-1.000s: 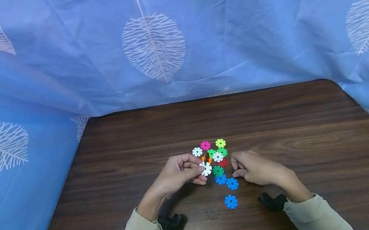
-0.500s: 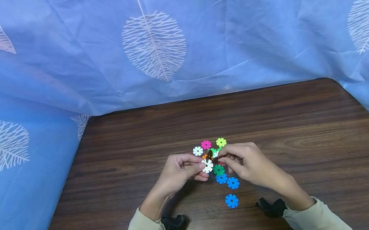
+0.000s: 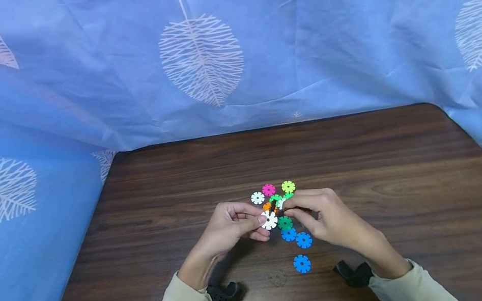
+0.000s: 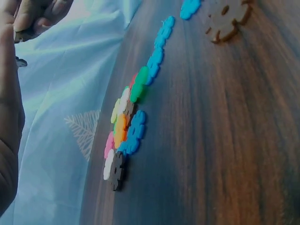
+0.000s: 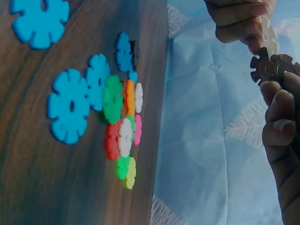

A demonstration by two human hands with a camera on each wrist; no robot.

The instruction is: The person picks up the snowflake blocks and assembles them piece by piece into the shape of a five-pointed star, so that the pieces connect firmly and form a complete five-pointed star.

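In the head view my left hand (image 3: 235, 226) pinches a white notched plastic disc (image 3: 269, 220) by its edge, raised over the table. Dark brown notched discs (image 5: 265, 66) join onto that white disc's edge, as the right wrist view shows. The fingertips of my right hand (image 3: 326, 213) pinch a brown disc (image 5: 284, 65) right at this small chain, close beside the left hand. Below the hands lie loose discs of the same kind: green (image 3: 285, 223), orange (image 3: 267, 207), red (image 5: 113, 141) and white (image 5: 125, 137), partly overlapping. The right hand hides part of this pile in the head view.
Blue discs (image 3: 302, 264) lie nearer the person, beside a brown see-through disc (image 3: 278, 278). At the pile's far side are pink (image 3: 268, 190), yellow (image 3: 288, 186) and white (image 3: 257, 198) discs. A blue leaf-print cloth (image 3: 311, 58) hangs behind the wooden table (image 3: 171, 181).
My right hand has moved left from beside the pile to the disc chain at the left hand, where it now pinches a brown disc. The left hand keeps its hold, nearly still.
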